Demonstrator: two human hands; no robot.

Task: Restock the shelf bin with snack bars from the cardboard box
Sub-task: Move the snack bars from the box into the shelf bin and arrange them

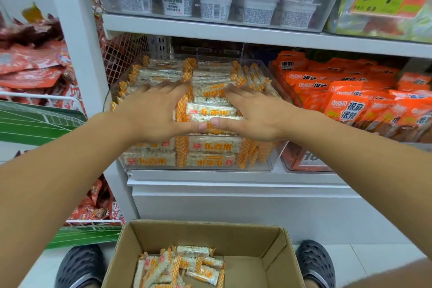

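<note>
1. Left hand point(154, 112) and right hand point(254, 112) flat, fingers straight, pressing snack bars point(210, 110) in the shelf bin point(275, 159)
2. Bars lying crosswise
3. Remaining bars point(182, 266) in cardboard box point(273, 248) directly below, equally near both

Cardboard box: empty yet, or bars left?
Not empty. The cardboard box is open-topped, and a loose pile of snack bars covers the left of its floor; the right is bare cardboard.

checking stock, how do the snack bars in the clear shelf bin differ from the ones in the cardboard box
The bars in the bin lie flat in neat stacked rows and fill it to the top; the bars in the box sit in a loose jumbled heap, covering only part of its floor. Both are the same white bars in orange-checked wrappers.
</note>
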